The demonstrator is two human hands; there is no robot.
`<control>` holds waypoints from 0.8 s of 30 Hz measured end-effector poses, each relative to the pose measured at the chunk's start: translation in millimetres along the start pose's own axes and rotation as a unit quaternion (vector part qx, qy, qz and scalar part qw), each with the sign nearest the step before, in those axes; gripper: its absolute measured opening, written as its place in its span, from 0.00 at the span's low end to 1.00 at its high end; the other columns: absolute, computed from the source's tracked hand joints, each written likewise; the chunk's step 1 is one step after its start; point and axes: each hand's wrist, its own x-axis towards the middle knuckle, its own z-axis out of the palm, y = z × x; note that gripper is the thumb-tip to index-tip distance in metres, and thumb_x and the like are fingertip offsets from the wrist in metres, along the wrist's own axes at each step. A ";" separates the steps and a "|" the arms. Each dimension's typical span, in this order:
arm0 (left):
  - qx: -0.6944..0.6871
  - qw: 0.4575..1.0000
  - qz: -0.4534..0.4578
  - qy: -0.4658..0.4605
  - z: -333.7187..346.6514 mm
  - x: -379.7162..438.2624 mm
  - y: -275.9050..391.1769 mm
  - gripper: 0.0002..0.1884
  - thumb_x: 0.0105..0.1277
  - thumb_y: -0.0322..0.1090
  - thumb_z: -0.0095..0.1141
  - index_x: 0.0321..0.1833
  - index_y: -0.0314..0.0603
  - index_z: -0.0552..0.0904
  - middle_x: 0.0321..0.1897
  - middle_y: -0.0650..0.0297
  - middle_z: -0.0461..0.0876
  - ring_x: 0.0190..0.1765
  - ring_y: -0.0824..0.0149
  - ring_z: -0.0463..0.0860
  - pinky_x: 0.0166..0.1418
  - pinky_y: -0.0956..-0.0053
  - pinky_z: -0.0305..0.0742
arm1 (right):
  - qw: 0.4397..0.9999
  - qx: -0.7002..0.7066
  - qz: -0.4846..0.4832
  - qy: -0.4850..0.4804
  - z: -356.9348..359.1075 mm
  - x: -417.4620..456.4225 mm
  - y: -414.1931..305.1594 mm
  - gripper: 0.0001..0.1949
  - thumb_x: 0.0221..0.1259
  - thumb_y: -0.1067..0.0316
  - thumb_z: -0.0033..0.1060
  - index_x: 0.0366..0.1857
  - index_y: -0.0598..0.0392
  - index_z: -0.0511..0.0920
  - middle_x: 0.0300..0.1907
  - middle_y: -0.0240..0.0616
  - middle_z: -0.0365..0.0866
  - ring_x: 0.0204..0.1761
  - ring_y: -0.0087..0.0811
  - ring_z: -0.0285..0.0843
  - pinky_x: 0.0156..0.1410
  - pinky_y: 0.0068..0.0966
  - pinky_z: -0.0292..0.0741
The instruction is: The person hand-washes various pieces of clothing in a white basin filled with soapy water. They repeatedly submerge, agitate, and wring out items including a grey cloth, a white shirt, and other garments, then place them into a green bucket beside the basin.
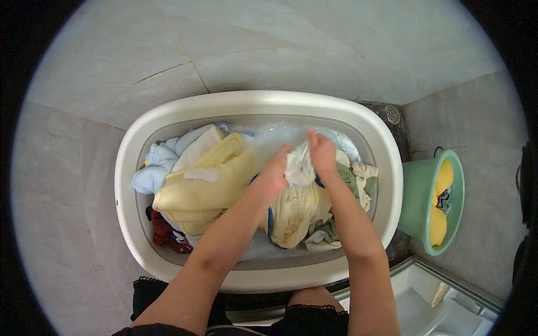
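Note:
Both hands are over a large white oval tub (260,98) of soapy water. My left hand (275,172) and my right hand (323,153) grip a bunched, sudsy part of a pale yellow garment (294,214) between them. Dark blue trim edges this cloth, and its lower part spreads towards the near side of the tub. A larger yellow garment (210,185) lies folded to the left, with a white oblong piece (202,174), perhaps soap, on top. Light blue cloth (157,164) is heaped at the far left. Green and cream cloth (363,180) sits right of my right hand.
Dark red cloth (166,231) lies at the tub's near left. A green bucket (420,201) holding yellow things stands to the right, near a round floor drain (392,114). Grey tiled wall (273,63) rises behind the tub. At lower right is a white container (420,302).

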 end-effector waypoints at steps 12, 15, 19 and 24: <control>0.046 0.996 0.057 0.047 -48.9 9.0 14.6 0.20 0.59 0.33 0.48 0.52 0.33 0.63 0.44 0.58 0.70 0.41 0.63 0.74 0.43 0.72 0.73 | 0.978 -0.063 -0.073 -0.183 40.6 -15.6 -8.4 0.09 0.49 0.65 0.52 0.32 0.57 0.74 0.43 0.44 0.70 0.40 0.43 0.73 0.45 0.34 0.70; -0.047 0.995 0.083 0.010 -52.5 7.0 10.8 0.19 0.62 0.35 0.43 0.54 0.35 0.62 0.45 0.59 0.70 0.44 0.64 0.73 0.47 0.70 0.71 | 0.952 0.222 -0.181 -0.104 6.6 -61.8 -56.0 0.11 0.46 0.65 0.55 0.33 0.58 0.74 0.37 0.42 0.72 0.36 0.42 0.73 0.38 0.29 0.72; -0.026 0.969 0.154 -0.191 -41.2 -50.0 3.9 0.21 0.63 0.43 0.39 0.56 0.40 0.63 0.43 0.65 0.72 0.41 0.70 0.74 0.51 0.73 0.68 | 0.912 0.147 -0.376 -0.076 13.9 -101.2 -83.0 0.09 0.46 0.63 0.57 0.25 0.57 0.72 0.31 0.38 0.73 0.29 0.38 0.73 0.28 0.31 0.70; 0.125 0.985 0.069 -0.100 -26.4 -6.9 2.0 0.21 0.62 0.41 0.42 0.57 0.41 0.64 0.37 0.65 0.75 0.39 0.73 0.74 0.48 0.75 0.69 | 0.938 -0.119 -0.326 0.018 21.0 -63.2 -46.2 0.08 0.43 0.62 0.56 0.21 0.53 0.72 0.21 0.36 0.73 0.21 0.38 0.72 0.24 0.32 0.68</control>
